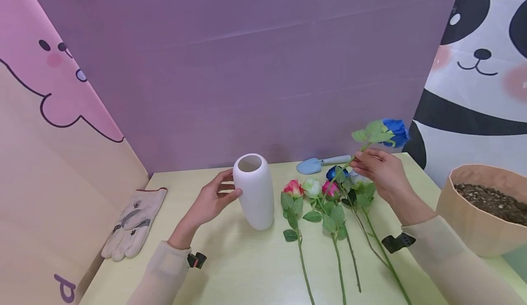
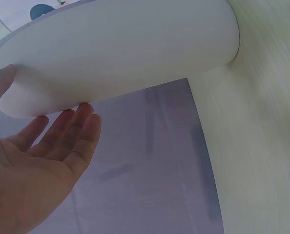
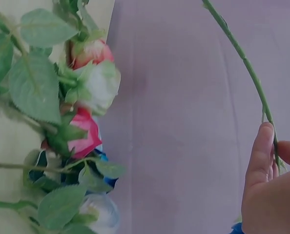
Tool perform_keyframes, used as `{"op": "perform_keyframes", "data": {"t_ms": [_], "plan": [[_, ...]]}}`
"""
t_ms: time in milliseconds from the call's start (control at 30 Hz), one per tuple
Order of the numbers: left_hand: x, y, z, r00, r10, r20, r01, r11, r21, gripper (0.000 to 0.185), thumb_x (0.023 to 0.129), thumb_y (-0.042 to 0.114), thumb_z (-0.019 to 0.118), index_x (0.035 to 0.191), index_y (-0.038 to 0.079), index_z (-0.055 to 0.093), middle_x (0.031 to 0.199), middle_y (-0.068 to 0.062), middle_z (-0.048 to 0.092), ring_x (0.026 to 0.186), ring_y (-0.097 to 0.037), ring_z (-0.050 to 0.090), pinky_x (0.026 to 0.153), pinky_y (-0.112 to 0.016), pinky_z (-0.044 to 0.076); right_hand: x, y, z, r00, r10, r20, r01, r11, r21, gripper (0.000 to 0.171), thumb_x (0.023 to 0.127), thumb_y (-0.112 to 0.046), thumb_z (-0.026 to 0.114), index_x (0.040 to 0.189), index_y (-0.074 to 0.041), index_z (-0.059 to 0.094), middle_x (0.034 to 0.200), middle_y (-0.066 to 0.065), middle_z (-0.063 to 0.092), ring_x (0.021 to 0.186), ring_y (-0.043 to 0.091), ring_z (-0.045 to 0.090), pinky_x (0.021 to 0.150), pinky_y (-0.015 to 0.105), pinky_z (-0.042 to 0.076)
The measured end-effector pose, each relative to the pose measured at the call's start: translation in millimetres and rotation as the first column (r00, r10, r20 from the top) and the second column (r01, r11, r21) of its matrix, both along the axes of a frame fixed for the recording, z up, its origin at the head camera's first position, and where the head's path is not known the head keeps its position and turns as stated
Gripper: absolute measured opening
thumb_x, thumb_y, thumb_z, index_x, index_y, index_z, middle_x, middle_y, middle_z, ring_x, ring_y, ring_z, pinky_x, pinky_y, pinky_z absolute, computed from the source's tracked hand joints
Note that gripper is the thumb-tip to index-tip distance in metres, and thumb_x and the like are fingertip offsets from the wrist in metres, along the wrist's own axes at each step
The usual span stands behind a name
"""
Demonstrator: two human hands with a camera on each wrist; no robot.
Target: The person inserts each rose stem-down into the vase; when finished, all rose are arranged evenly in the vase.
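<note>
A tall white vase (image 1: 257, 200) stands on the table, its opening upward. My left hand (image 1: 214, 200) holds it lightly from the left near the top; in the left wrist view the fingertips (image 2: 84, 109) touch the vase's side (image 2: 120, 48). My right hand (image 1: 380, 172) pinches the stem of a blue rose (image 1: 396, 132) just below its leaves, raised above the other flowers. In the right wrist view that green stem (image 3: 247, 68) runs upward from thumb and fingers, while the bloom is mostly hidden behind the hand (image 3: 272, 195).
Several roses lie below my right hand: a red-pink one (image 1: 293, 188), a white one (image 1: 311, 187), a pink one (image 1: 330, 189), a dark blue one (image 1: 336, 173). Behind them lies a blue trowel (image 1: 310, 166). Gloves (image 1: 136, 222) lie left; a soil-filled pot (image 1: 465, 218) stands right.
</note>
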State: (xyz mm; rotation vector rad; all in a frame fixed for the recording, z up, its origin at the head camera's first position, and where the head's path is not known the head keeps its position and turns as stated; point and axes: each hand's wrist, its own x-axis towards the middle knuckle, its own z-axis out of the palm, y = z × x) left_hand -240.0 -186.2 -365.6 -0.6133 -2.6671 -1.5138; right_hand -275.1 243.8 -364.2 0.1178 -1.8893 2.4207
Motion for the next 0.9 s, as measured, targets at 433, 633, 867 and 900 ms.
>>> {"op": "perform_keyframes", "data": {"t_ms": [433, 633, 867, 900], "plan": [[-22.0, -8, -24.1, 1.000, 0.011, -0.006, -0.011, 1.000, -0.010, 0.063, 0.096, 0.024, 0.069, 0.151, 0.019, 0.039, 0.142, -0.013, 0.054, 0.124, -0.035, 0.061, 0.102, -0.048, 0.054, -2.5, -24, 10.2, 0.998, 0.015, -0.055, -0.021, 0.995, -0.102, 0.021, 0.096, -0.011, 0.065, 0.108, -0.003, 0.050, 0.089, -0.003, 0.073, 0.080, 0.008, 0.074, 0.078, 0.021, 0.061], [-24.3, -11, -27.7, 1.000, -0.012, -0.012, 0.012, 1.000, 0.013, 0.062, 0.095, 0.031, 0.070, 0.149, 0.023, 0.041, 0.142, -0.010, 0.054, 0.125, -0.034, 0.061, 0.102, -0.047, 0.054, -3.0, -35, 15.9, 0.998, 0.019, -0.065, -0.028, 0.989, -0.144, 0.027, 0.095, -0.012, 0.067, 0.110, -0.003, 0.045, 0.090, -0.001, 0.072, 0.080, 0.009, 0.074, 0.078, 0.021, 0.061], [-21.0, -9, -23.8, 1.000, -0.007, -0.015, 0.008, 1.000, 0.003, 0.062, 0.095, 0.030, 0.069, 0.150, 0.021, 0.041, 0.142, -0.012, 0.054, 0.124, -0.035, 0.061, 0.102, -0.047, 0.054, -4.3, -46, 24.0, 0.998, 0.023, -0.052, -0.031, 0.987, -0.161, 0.031, 0.095, -0.013, 0.066, 0.112, -0.002, 0.043, 0.091, -0.001, 0.071, 0.082, 0.010, 0.074, 0.079, 0.022, 0.061], [-20.7, -9, -23.5, 1.000, -0.006, -0.016, 0.006, 1.000, 0.001, 0.062, 0.095, 0.030, 0.069, 0.150, 0.021, 0.041, 0.142, -0.012, 0.054, 0.124, -0.035, 0.061, 0.102, -0.047, 0.054, -4.2, -48, 25.2, 0.998, 0.025, -0.052, -0.034, 0.983, -0.179, 0.030, 0.095, -0.012, 0.066, 0.112, -0.002, 0.043, 0.091, -0.001, 0.071, 0.081, 0.010, 0.074, 0.079, 0.022, 0.061]]}}
